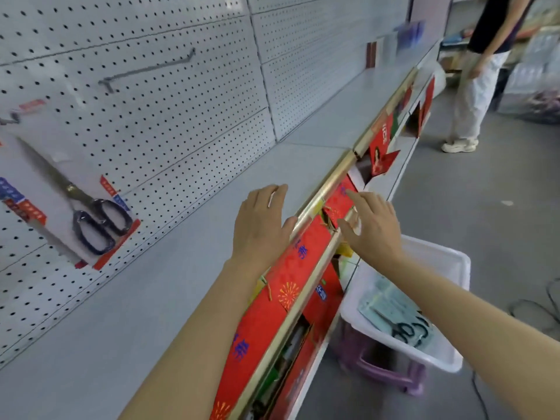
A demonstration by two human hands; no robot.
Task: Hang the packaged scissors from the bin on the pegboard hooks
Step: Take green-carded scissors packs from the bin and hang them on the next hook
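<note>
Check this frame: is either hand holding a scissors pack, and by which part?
Neither. The left hand and the right hand are both open and empty above the shelf edge. One scissors pack hangs on the pegboard; others lie in the bin.

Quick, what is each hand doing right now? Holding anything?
Left hand: open, fingers spread, holding nothing, above the grey metal shelf.
Right hand: open, empty, over the gold shelf-edge rail.

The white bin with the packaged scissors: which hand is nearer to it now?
The right hand. It is open above the shelf edge, just up and left of the white bin. The left hand, also open and empty, is farther left, over the gray shelf.
</note>
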